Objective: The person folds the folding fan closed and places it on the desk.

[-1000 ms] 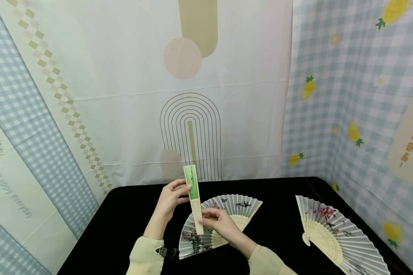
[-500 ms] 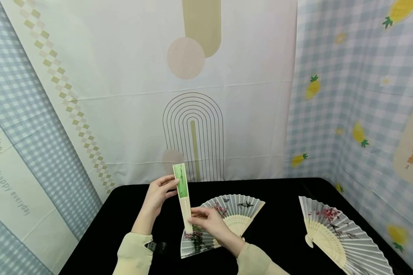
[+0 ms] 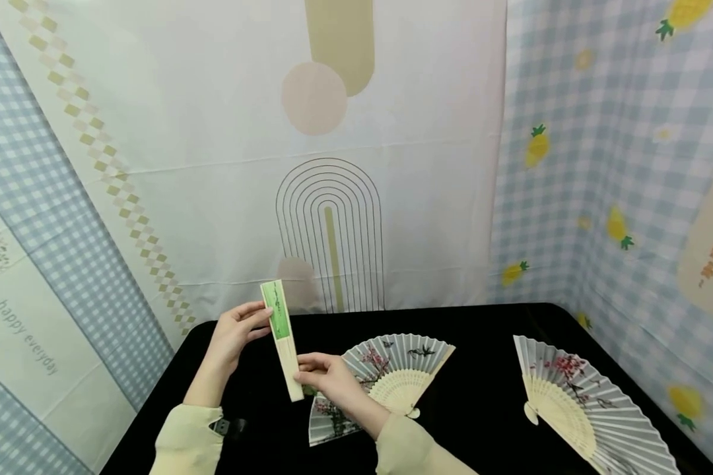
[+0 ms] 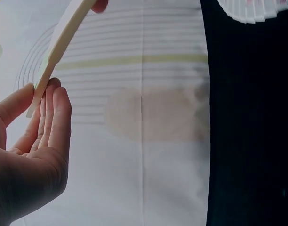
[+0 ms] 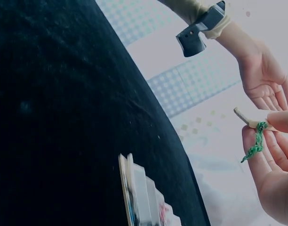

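A folded hand fan [image 3: 284, 346], with a green printed upper part and pale ribs below, is held up above the table, leaning slightly left. My left hand [image 3: 228, 336] pinches its upper end between thumb and fingers; the left wrist view shows this fan [image 4: 68, 37] edge-on. Lower down, my right hand [image 3: 335, 381] pinches the ribs. A green cord [image 5: 257, 143] dangles from the fan's lower end in the right wrist view. Behind and beneath the right forearm lies a spread fan [image 3: 386, 359] with a flower print, partly covered by that arm.
Another spread flower-print fan [image 3: 573, 396] lies at the right of the black-covered table [image 3: 481, 369]. A white patterned cloth [image 3: 440, 218] hangs behind the table, with blue checked cloth [image 3: 576, 264] at the right side. A dark device [image 3: 221, 427] is strapped on the left wrist.
Both hands have carried the folded fan to the left, uncovering more of the spread fan in the middle. Their hold on it looks the same. The spread fans stay put.
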Demonstrator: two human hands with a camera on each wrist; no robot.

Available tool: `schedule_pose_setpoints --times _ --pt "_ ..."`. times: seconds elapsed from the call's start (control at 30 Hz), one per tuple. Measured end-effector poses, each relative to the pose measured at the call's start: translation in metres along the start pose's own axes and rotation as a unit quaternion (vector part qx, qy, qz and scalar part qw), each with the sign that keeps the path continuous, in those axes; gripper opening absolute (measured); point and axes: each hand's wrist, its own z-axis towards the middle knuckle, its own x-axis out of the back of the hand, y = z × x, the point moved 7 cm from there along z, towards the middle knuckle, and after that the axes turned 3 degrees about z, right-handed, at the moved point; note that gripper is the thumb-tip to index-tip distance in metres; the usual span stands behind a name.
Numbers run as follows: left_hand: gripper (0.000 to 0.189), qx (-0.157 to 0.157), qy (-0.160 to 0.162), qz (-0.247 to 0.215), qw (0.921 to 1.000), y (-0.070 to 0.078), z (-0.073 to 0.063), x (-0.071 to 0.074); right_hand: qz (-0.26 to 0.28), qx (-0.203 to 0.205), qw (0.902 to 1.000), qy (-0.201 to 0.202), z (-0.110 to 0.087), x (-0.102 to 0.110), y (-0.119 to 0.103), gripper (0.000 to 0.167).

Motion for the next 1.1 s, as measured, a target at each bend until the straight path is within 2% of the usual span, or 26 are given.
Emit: schedule_pose_setpoints --times 0.27,0.47,0.73,1.1 --pt "0.061 0.004 -0.003 0.025 0.9997 0.002 0.000 0.031 -0.025 0.000 0.9993 0.027 0.011 -0.027 0.004 0.031" --pt "0.066 0.005 0.003 0.023 0.9997 -0.001 0.000 0.048 -0.022 -0.009 0.9994 0.024 0.015 -0.043 0.008 0.029" --pt "0.067 0.017 0.022 -0.016 0.9995 -0.007 0.006 0.057 -0.039 0.001 0.9989 0.027 0.025 -0.051 0.018 0.026" --pt "0.066 0.063 0.031 -0.006 0.9975 -0.038 0.019 0.063 -0.087 -0.004 0.9959 0.026 0.033 -0.054 0.035 0.027"
